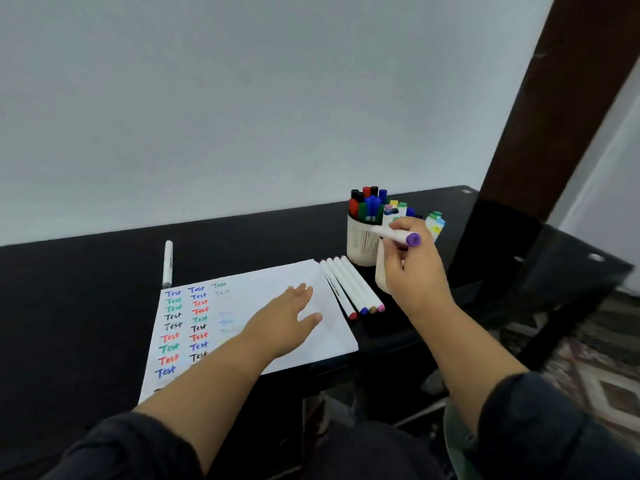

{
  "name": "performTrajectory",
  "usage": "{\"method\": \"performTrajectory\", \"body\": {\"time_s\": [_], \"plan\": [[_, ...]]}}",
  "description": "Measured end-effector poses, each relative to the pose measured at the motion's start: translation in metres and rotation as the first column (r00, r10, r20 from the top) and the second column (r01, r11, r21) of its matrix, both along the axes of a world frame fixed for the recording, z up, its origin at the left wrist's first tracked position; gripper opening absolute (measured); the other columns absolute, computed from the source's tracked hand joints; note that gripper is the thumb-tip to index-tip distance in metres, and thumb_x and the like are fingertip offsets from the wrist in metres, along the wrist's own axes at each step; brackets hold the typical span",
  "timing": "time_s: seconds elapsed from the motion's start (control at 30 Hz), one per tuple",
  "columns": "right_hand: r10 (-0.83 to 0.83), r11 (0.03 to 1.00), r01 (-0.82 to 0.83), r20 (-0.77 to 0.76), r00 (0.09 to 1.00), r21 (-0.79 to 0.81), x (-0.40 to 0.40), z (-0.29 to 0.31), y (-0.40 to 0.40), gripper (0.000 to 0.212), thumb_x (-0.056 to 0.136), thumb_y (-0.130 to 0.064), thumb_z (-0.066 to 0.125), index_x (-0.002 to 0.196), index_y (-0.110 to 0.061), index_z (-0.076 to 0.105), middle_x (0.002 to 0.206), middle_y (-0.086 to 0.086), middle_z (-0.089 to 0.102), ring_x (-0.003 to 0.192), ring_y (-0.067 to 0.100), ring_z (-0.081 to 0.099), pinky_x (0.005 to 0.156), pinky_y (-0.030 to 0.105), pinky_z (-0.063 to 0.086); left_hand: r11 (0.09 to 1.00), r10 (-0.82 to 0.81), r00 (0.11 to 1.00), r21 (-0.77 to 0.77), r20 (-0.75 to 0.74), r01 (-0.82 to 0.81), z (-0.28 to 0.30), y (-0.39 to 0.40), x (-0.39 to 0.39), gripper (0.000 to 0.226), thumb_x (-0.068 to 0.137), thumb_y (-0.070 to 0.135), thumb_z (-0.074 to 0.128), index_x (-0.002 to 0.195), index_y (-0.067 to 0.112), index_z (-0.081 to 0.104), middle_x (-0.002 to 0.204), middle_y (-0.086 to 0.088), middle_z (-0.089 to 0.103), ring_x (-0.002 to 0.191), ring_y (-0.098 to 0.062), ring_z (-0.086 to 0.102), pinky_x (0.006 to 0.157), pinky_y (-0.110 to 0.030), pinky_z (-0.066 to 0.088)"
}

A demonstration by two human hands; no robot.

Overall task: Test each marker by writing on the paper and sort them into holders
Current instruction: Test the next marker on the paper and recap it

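Black table (86, 306); right hand (412, 268), grip pinching white purple-capped marker (398, 235); left hand (287, 317) flat, fingers spread, on paper (263, 282)

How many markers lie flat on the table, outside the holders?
5: four side by side right of the paper, capped red, blue, brown, pink; one grey above its top-left corner. None seem hidden.

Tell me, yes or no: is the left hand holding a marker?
No. The left hand lies flat and open on the paper, while the right hand grips the purple-capped marker.
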State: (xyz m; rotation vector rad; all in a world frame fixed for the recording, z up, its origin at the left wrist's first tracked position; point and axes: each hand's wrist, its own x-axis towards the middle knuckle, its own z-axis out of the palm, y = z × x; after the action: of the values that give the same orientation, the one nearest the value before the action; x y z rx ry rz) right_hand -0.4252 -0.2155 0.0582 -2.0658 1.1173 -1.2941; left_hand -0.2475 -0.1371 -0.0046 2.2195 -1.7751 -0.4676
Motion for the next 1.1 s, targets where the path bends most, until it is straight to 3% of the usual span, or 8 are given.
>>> {"method": "performTrajectory", "body": {"time_s": [0.1,0.27,0.47,0.57,0.73,0.83,0.97,1.1], "plan": [[-0.006,1.0,0.006,0.002,1.0,0.016,-0.016,-0.004,-0.015,0.015,0.097,-0.018,0.046,0.112,-0.021,0.045,0.11,-0.004,0.053,0.096,0.011,0.056,0.066,0.006,0.041,0.996,-0.04,0.995,0.088,0.09,0.032,-0.012,-0.02,-0.006,0.064,0.099,0.048,0.03,0.151,0.021,0.005,0.158,0.005,-0.005,0.145,-0.011,-0.004,0.115,-0.03,0.006],[-0.012,1.0,0.012,0.0,1.0,0.019,-0.028,-0.006,-0.035,0.013,0.098,-0.016,0.045,0.104,-0.027,0.04,0.098,-0.005,0.052,0.081,0.005,0.053,0.069,0.018,0.041,0.99,-0.052,0.976,0.142,0.214,0.022,-0.03,-0.037,-0.003,0.066,0.098,0.051,0.024,0.151,0.018,0.002,0.158,0.0,-0.007,0.145,-0.015,-0.005,0.116,-0.031,0.002],[-0.037,0.994,0.054,-0.171,0.985,0.098,-0.023,0.0,-0.057,0.007,0.097,-0.021,0.047,0.102,-0.017,0.045,0.081,-0.009,0.051,0.073,0.006,0.052,0.062,0.022,0.042,0.996,-0.035,0.975,0.088,0.219,0.016,-0.041,-0.038,-0.002,0.064,0.098,0.051,0.02,0.151,0.02,0.003,0.158,0.003,-0.007,0.145,-0.012,-0.004,0.115,-0.029,-0.001],[-0.066,0.988,0.098,-0.254,0.965,0.116,-0.017,0.003,-0.067,0.011,0.097,-0.024,0.048,0.105,-0.017,0.045,0.086,-0.007,0.052,0.075,0.009,0.051,0.057,0.021,0.035,0.996,-0.036,0.977,0.083,0.21,0.019,-0.043,-0.037,0.0,0.063,0.098,0.051,0.019,0.151,0.021,0.001,0.158,0.004,-0.008,0.145,-0.012,-0.005,0.115,-0.028,-0.002],[-0.083,0.972,0.156,-0.367,0.927,0.174,-0.006,0.009,-0.078,0.017,0.096,-0.027,0.048,0.109,-0.016,0.049,0.097,-0.001,0.056,0.082,0.013,0.053,0.064,0.026,0.04,0.998,-0.028,0.98,0.058,0.197,0.017,-0.044,-0.036,0.0,0.061,0.099,0.049,0.019,0.151,0.023,0.002,0.157,0.006,-0.008,0.144,-0.01,-0.006,0.114,-0.026,-0.003],[-0.098,0.971,0.155,-0.29,0.952,0.181,-0.002,0.009,-0.079,0.01,0.096,-0.025,0.048,0.099,-0.016,0.05,0.098,0.005,0.058,0.073,0.011,0.052,0.053,0.023,0.038,0.998,-0.032,0.981,0.052,0.189,0.022,-0.044,-0.036,0.0,0.061,0.099,0.049,0.019,0.151,0.022,0.002,0.157,0.006,-0.008,0.144,-0.01,-0.006,0.114,-0.026,-0.004],[-0.088,0.985,0.11,-0.162,0.983,0.135,-0.003,0.006,-0.074,0.036,0.093,-0.015,0.054,0.125,-0.019,0.04,0.1,0.005,0.059,0.082,0.015,0.059,0.066,0.029,0.05,0.999,-0.029,0.981,0.046,0.191,0.021,-0.045,-0.036,0.001,0.061,0.099,0.049,0.02,0.151,0.022,0.002,0.157,0.006,-0.008,0.144,-0.01,-0.006,0.114,-0.026,-0.004],[-0.109,0.992,0.123,-0.298,0.948,0.03,-0.006,0.008,-0.067,0.042,0.092,-0.012,0.055,0.128,-0.019,0.035,0.096,0.006,0.06,0.082,0.021,0.061,0.073,0.04,0.054,0.999,-0.03,0.981,0.05,0.19,0.021,-0.046,-0.036,0.001,0.061,0.099,0.049,0.019,0.151,0.023,0.002,0.157,0.006,-0.009,0.144,-0.009,-0.007,0.114,-0.025,-0.004]]}}
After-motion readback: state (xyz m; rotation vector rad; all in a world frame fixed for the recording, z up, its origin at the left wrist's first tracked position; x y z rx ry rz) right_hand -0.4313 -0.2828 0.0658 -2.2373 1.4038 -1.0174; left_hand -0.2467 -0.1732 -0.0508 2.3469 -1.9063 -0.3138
